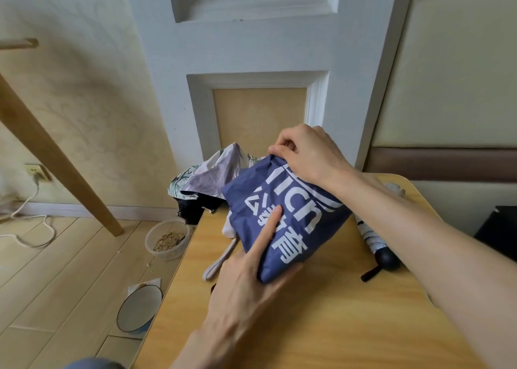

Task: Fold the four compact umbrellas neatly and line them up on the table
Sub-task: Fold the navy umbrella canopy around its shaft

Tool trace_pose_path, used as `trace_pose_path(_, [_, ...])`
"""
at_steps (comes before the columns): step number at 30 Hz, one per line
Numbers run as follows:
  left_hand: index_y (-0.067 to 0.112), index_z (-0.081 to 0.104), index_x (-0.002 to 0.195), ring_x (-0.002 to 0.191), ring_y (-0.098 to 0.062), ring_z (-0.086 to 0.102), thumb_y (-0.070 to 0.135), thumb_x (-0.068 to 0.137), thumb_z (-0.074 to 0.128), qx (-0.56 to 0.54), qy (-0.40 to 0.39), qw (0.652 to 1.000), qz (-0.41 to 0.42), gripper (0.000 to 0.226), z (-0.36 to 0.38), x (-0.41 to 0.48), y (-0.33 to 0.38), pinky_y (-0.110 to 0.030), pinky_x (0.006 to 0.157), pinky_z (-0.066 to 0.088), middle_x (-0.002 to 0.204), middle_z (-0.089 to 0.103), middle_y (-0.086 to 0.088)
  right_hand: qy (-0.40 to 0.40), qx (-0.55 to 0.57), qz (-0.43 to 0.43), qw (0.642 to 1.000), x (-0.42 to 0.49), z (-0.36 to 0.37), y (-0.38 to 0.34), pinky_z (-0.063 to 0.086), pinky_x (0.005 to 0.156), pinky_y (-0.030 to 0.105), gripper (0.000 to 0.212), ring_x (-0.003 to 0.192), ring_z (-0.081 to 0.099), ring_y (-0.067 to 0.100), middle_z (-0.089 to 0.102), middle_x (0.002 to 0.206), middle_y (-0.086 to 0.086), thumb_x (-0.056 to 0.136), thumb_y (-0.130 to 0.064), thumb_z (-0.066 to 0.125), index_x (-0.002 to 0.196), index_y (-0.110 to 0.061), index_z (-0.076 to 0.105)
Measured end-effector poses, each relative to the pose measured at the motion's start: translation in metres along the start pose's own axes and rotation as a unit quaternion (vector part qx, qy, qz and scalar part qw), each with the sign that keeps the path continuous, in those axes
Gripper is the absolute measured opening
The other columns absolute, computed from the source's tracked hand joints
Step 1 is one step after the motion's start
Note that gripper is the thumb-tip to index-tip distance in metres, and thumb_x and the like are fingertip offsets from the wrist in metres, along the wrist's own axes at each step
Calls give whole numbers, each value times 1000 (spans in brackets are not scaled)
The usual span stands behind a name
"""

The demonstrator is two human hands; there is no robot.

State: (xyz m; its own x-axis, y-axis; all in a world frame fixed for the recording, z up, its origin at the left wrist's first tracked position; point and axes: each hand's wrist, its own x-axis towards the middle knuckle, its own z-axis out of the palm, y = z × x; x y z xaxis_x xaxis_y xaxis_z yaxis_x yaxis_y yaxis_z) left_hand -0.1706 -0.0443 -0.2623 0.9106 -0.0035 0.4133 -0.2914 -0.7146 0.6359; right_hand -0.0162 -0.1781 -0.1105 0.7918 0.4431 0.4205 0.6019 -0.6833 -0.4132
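A blue umbrella (293, 215) with white lettering lies on the wooden table (321, 326), its canopy loose and bunched. My left hand (246, 282) grips its near end, thumb underneath and index finger stretched along the fabric. At the far end my right hand (305, 152) pinches a fold of the blue cloth. A lilac patterned umbrella (212, 173) sprawls unfolded over the table's far left corner. A white umbrella with a black knob handle (387, 258) lies folded to the right, under my right forearm. A white strap (221, 259) sticks out beneath the blue one.
The table's left edge drops to a wooden floor holding a plastic tub of grain (167, 240) and a round plate (139, 307). A slanted wooden leg (56, 156) and a white cable (30, 223) are at the left. A white panelled wall stands right behind the table.
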Motion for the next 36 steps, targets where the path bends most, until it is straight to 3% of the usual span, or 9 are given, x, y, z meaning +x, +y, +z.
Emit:
trace_pose_path(4, [68,3,157,95,-6,71,65,84,76,-39,28,999,-20,103,-3,1,-6,-35,84,61,130,69,12,-67,194,5,979,-3,-15,2,57,85,35,36,88,73,24,79,91,6,99,-50,67,100,-16,79])
trace_pose_path(7, [66,10,158,94,1,70,61,82,80,-47,47,998,-14,103,-7,4,-7,-22,80,59,126,61,32,-172,227,23,958,-10,-29,14,60,85,22,32,92,76,7,81,101,-8,89,-42,82,117,-27,76])
trace_pose_path(12, [65,15,158,99,1,71,79,78,72,-76,50,996,-7,99,-6,4,0,-29,83,60,133,67,24,-73,211,-2,975,-5,-17,20,59,73,29,15,73,74,9,79,79,-2,91,-26,83,90,-12,79])
trace_pose_path(16, [63,22,158,120,7,65,60,90,71,-131,57,990,-24,84,-6,5,3,-31,97,59,139,62,29,-49,149,-11,988,-1,-7,10,61,80,42,18,78,75,17,78,78,-4,89,-37,84,86,-20,80])
trace_pose_path(21, [69,26,153,108,13,66,58,87,72,-137,64,986,-63,81,-12,9,4,-28,91,61,117,55,57,-61,166,-15,984,-3,-16,13,61,86,35,20,89,74,8,78,93,-9,89,-47,81,100,-30,78])
trace_pose_path(27, [49,35,159,136,9,52,39,88,82,-202,52,976,-59,86,-8,11,2,-13,104,46,142,55,41,-12,179,-13,984,-3,-6,10,55,79,24,22,82,72,6,77,81,-11,94,-45,76,87,-24,80])
trace_pose_path(30, [33,61,141,100,-11,74,36,89,78,-334,51,930,-143,55,-8,14,10,-19,78,58,113,76,15,50,325,40,943,-13,-14,19,52,81,11,30,91,73,3,79,97,-4,102,-43,66,105,-17,80])
trace_pose_path(32, [16,62,109,54,-20,53,48,86,75,-413,40,881,-226,42,-11,15,12,-25,48,44,69,60,-3,94,347,68,931,-30,-18,31,49,78,10,25,91,72,3,77,100,-3,105,-36,63,108,-16,77])
trace_pose_path(36, [13,48,94,46,-20,34,69,80,79,-475,29,832,-286,65,-12,20,11,-25,44,33,62,37,-10,-24,357,68,931,-69,-14,41,55,81,18,19,97,75,11,76,108,-5,100,-25,72,119,-27,72])
